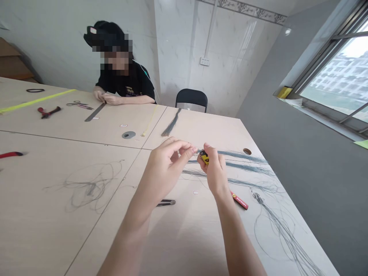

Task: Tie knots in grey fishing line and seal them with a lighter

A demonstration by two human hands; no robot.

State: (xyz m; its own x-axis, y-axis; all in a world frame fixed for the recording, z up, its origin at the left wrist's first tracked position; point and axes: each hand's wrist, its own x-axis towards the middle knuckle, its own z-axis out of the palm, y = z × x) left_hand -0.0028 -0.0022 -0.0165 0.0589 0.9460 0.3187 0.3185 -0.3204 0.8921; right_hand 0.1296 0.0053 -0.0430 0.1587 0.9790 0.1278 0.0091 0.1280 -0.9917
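Note:
Both my hands are raised over the pale wooden table [57,230]. My left hand [166,165] has its fingers pinched together, apparently on a thin strand too fine to make out. My right hand [214,168] is closed around a small yellow and black object [204,156], with a red strap [240,200] showing below the wrist. Bundles of thin grey-green wire [247,165] lie on the table just beyond and to the right of my hands.
A loose tangle of wire [89,188] lies at left. A dark tool [165,202] rests under my left forearm. Another person sits at the far side, hands on a metal ruler [94,112]; scissors [77,103], red pliers [47,112] and a black chair [191,99] are nearby.

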